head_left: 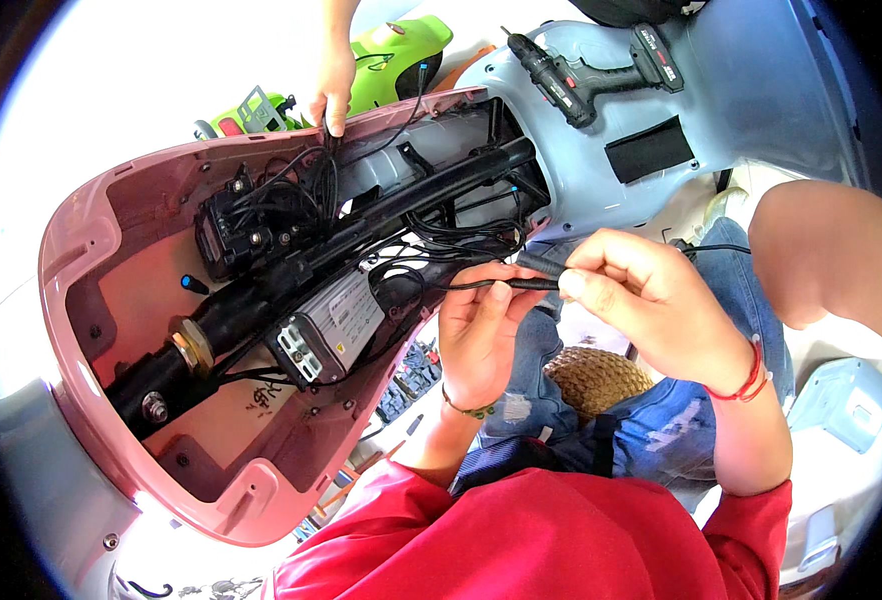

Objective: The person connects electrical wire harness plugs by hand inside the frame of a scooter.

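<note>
My left hand point(481, 325) pinches a thin black cable point(476, 284) between thumb and fingers, beside the open pink shell point(66, 240). My right hand point(651, 300) is closed on the thicker black end of that cable, and a short dark ribbed sleeve point(539, 264) lies alongside it at my fingertips. Whether the two pieces are joined I cannot tell. Inside the shell are a black steel tube point(361, 222), looped black wires point(461, 238) and a silver controller box point(333, 322). Across the shell, another person's hand point(335, 88) grips a bundle of black wires.
A black cordless drill point(586, 78) rests on the pale blue body panel point(651, 190) at the far right. Beyond the shell stands a lime green part point(401, 50). A person's bare limb point(821, 260) reaches in from the right. A woven seat point(596, 380) shows below my hands.
</note>
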Demonstrator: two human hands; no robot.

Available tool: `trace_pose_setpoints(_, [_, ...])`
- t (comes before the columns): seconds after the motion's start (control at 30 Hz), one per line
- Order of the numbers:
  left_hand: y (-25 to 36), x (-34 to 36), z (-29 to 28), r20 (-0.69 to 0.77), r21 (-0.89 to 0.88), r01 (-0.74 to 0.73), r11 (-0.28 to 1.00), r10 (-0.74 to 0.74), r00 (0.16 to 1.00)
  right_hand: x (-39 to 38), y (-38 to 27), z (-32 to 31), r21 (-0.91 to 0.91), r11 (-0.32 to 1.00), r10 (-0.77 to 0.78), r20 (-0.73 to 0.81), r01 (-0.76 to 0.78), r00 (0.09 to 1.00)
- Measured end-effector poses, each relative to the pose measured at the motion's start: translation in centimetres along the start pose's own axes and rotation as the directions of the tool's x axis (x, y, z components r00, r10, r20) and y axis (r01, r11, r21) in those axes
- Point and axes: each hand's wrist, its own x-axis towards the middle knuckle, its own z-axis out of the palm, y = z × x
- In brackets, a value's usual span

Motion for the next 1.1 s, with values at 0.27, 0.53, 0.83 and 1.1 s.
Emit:
trace_pose_setpoints(0.27, [1.4, -0.1, 0.8, -0.062, -0.02, 0.035, 0.999, -0.036, 0.997, -0.2, -0.4, 1.0, -0.477, 0.866, -0.228, -0.109, 0.151, 0.967])
trace_pose_setpoints(0.53, [1.6, 0.0, 1.1, -0.07, 0.009, 0.0, 1.0, 0.001, 0.998, 0.1, 0.4, 1.6, -0.643, 0.73, -0.382, -0.104, 0.231, 0.918])
trace_pose_setpoints(0.83, [0.6, -0.4, 1.3, -0.123, -0.04, 0.065, 0.997, -0.07, 0.99, 0.2, 1.3, 2.0, -0.674, 0.697, -0.418, -0.106, 0.244, 0.902])
trace_pose_setpoints(1.1, [0.4, 0.3, 1.1, -0.108, -0.04, 0.063, 0.997, -0.067, 0.992, 0.1, 0.0, 2.1, -0.551, 0.822, -0.302, -0.205, 0.145, 0.931])
